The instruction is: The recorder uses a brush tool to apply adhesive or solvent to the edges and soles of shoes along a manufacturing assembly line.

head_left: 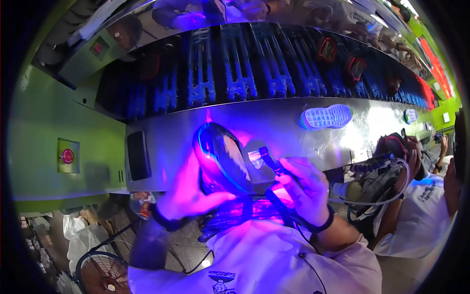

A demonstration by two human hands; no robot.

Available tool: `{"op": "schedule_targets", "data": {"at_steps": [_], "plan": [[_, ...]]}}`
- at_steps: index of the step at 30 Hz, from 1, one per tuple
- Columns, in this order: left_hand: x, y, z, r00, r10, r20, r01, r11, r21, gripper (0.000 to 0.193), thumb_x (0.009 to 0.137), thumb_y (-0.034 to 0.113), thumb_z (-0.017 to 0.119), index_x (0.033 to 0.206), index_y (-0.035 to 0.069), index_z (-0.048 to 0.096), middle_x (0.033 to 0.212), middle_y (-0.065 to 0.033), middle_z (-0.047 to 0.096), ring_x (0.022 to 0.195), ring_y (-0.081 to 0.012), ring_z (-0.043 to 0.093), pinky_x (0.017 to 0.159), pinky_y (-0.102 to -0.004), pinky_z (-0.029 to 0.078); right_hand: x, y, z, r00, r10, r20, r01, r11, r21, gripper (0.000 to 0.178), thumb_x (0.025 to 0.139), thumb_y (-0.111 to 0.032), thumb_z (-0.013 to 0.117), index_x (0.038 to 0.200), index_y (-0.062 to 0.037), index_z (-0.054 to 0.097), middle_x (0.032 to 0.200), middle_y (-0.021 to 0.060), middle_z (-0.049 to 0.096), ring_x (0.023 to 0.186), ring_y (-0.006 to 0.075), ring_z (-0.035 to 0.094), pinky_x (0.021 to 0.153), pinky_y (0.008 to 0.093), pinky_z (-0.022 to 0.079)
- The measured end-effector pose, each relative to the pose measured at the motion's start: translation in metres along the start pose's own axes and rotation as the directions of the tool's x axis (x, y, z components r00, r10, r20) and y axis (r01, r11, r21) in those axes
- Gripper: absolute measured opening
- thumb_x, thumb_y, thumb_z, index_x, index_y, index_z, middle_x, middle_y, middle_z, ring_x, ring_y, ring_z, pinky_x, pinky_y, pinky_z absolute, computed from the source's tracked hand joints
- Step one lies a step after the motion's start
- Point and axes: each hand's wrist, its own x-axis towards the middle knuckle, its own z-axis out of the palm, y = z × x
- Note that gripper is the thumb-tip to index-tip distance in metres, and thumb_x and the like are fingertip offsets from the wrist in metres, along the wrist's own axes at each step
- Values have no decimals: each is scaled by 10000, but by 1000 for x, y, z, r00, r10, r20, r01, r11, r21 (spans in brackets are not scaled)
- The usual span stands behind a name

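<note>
L hand (188, 188) fingers wrapped round dark shoe (213, 166), thumb along its near side; shoe is btwn both hands' fingers, under violet light. R hand (306, 188) fingers pinched narrow on brush (267, 156), pale bristles just L of fingertips, by shoe's R edge; contact w/ shoe can't tell. Pale sole (326, 116) on metal bench (281, 139), ahead + R of R fingers. Dark phone-like slab (138, 155) L of L fingers.

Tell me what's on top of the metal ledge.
On the metal ledge: a dark phone-like slab at the left end, a pale sole right of centre and another sole farther right. The left hand and the dark shoe cover part; anything behind them is hidden.
</note>
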Motion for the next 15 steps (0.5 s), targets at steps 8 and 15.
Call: {"op": "schedule_targets", "data": {"at_steps": [8, 15], "plan": [[-41, 33, 36, 967, 247, 71, -244, 969, -41, 1146, 737, 358, 962, 1530, -87, 264, 1257, -173, 630, 1139, -283, 676, 1003, -413, 543, 20, -58, -23, 973, -177, 147, 188, 980, -67, 301, 908, -39, 748, 1205, 3, 738, 1152, 195, 744, 926, 241, 744, 777, 322, 566], [-46, 30, 35, 943, 333, -5, -332, 940, 74, 1186, 718, 440, 957, 1517, -114, 279, 1158, -172, 685, 1006, -293, 732, 859, -401, 593, 12, -65, -33, 973, -121, 194, 159, 969, -189, 304, 906, -66, 754, 1201, 4, 748, 1118, 176, 764, 906, 226, 761, 780, 311, 569]]}}
